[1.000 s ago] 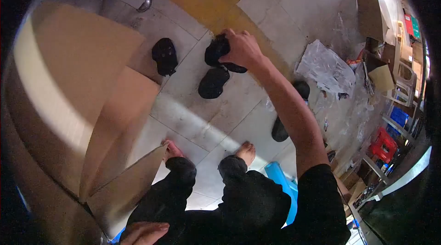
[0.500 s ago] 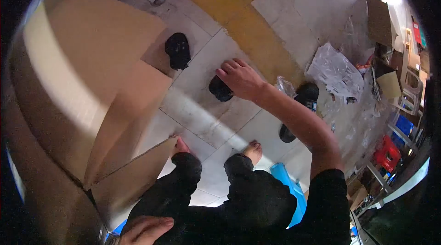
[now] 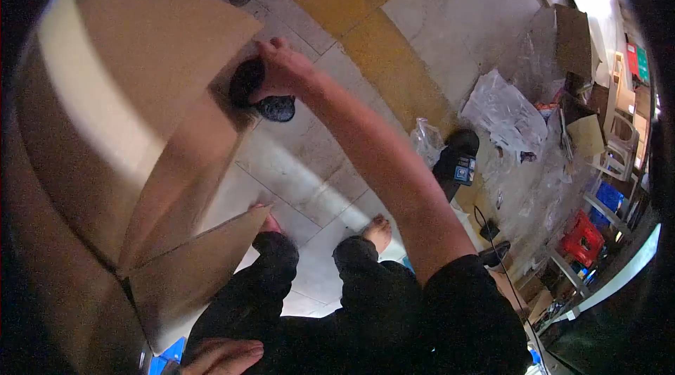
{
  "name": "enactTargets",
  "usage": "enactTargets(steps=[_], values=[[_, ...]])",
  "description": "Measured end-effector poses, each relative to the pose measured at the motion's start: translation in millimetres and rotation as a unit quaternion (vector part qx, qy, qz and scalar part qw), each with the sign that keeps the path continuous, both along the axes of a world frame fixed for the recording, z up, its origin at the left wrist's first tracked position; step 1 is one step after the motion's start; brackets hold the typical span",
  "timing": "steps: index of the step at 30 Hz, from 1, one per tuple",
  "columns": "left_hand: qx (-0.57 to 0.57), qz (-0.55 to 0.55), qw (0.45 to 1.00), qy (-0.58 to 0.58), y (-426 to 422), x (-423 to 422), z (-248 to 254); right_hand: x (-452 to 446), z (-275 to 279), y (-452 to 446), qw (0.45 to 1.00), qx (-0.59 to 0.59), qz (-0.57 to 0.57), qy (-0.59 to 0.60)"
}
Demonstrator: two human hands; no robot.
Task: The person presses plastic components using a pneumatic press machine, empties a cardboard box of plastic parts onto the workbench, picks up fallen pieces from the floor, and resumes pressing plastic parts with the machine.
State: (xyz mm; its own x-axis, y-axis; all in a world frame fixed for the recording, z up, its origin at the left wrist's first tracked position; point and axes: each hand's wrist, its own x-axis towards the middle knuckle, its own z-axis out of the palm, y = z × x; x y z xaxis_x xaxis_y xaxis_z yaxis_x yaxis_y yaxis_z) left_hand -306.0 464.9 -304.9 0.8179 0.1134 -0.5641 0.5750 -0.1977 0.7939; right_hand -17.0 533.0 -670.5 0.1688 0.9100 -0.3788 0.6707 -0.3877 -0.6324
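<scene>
My right hand [image 3: 281,71] is closed on a black shoe [image 3: 246,82], beside the large cardboard box [image 3: 162,16]. A second black shoe [image 3: 275,109] lies just below the hand, touching or very near the first one; whether I also hold it cannot be made out. At the bottom left, my left hand [image 3: 225,356] rests on my dark trousers, with its fingers laid flat and nothing visible in them.
Box flaps [image 3: 204,262] reach down the left side, near my bare feet. Clear plastic wrap [image 3: 503,115] lies on the right floor beside black footwear [image 3: 460,153]. A thin cable [image 3: 517,290], a red stool [image 3: 583,238] and cardboard pieces [image 3: 573,41] are farther right.
My right hand has moved left from the middle of the floor to the shoe beside the box. The shoes from the middle are no longer there. My left hand has stayed on my leg.
</scene>
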Motion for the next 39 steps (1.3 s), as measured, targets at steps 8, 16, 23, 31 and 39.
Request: enactTargets(steps=[8,16,23,31,39], values=[[0.036,0.001,0.999,-0.030,-8.6,-16.8,6.8,-1.2,15.9,-14.1,0.973,-0.156,0.133,-0.104],[0.025,-0.013,0.998,-0.060,-8.9,-0.7,4.0,14.6,12.5,-113.3,0.976,-0.079,0.179,-0.096],[0.034,-0.040,0.996,-0.073,-14.1,-3.4,11.9,73.9,52.6,-158.0,0.993,0.040,-0.048,0.096],[0.036,-0.022,0.996,-0.079,-22.5,2.8,14.1,56.6,15.5,-173.7,0.936,0.017,0.348,-0.056],[0.070,-0.019,0.990,-0.120,-35.2,-5.7,-4.8,42.8,-7.7,-169.0,0.871,0.041,0.447,-0.201]])
